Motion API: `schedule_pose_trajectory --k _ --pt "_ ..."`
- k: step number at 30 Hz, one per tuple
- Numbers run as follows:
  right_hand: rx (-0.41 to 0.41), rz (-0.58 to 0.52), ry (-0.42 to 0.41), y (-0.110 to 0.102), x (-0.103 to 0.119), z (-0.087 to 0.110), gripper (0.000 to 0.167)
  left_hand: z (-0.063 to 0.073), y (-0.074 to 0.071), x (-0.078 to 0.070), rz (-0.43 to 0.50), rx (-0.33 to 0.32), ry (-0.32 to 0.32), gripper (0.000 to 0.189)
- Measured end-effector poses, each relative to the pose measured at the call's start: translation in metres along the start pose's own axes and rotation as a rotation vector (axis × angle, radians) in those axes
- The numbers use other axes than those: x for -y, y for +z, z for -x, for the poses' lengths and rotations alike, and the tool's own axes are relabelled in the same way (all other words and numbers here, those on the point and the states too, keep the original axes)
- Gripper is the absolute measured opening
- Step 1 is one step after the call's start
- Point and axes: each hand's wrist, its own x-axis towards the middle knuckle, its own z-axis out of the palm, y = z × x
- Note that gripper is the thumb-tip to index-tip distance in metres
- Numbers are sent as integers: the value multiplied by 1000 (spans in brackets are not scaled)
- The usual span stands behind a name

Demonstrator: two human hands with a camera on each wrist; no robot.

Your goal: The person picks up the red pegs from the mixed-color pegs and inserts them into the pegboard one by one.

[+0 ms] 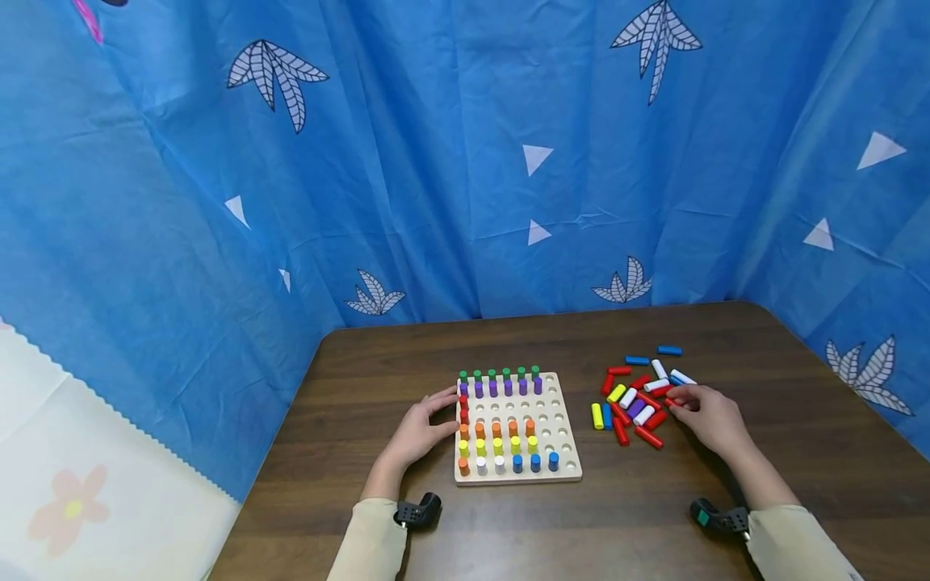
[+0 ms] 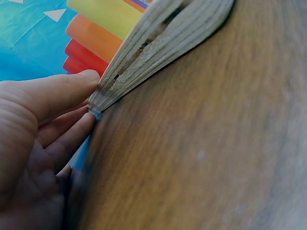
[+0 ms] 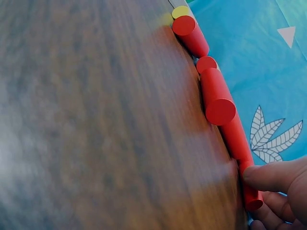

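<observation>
At the left side of a pale wooden pegboard [image 1: 523,480], my left hand [image 1: 417,436] rests its thumb and extended fingertips against the edge. The left wrist view shows its thumb [image 2: 67,91] by the board's corner, close to the red pegs. Rows of green, purple, orange, yellow, white and blue pegs stand upright in the holes, with two red pegs [image 1: 463,409] in the left column. My right hand [image 1: 715,424] pinches a red peg [image 3: 253,194] between thumb and fingers at the right side of a loose pile.
Loose red, white, blue, yellow and purple pegs lie scattered right of the board, including a yellow peg [image 1: 597,415] and a blue peg [image 1: 669,350] at the back. A blue patterned curtain [image 1: 436,161] hangs behind the dark wooden table [image 1: 508,532].
</observation>
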Motion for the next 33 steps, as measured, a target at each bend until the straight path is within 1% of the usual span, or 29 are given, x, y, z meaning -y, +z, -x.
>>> schedule_pose_trajectory --k 9,12,14,19,22,26,33 --pt "-21 18 -19 -1 2 1 24 0 1 0 11 0 7 51" --pt "-19 16 -23 -2 3 3 23 0 0 0 13 1 -1 51" --pt "-17 15 -25 -2 4 3 23 0 0 0 12 2 10 51" --pt "-14 23 -30 -3 6 3 25 -1 -1 -2 18 4 10 51" --pt "-10 29 -34 -6 8 3 26 -1 -1 -2 23 1 -2 51" --pt "-9 22 -46 -9 12 5 25 -1 -1 -1 19 3 -4 51" --pt "-35 -2 -85 -20 27 8 24 -1 -1 -1 18 0 -10 51"
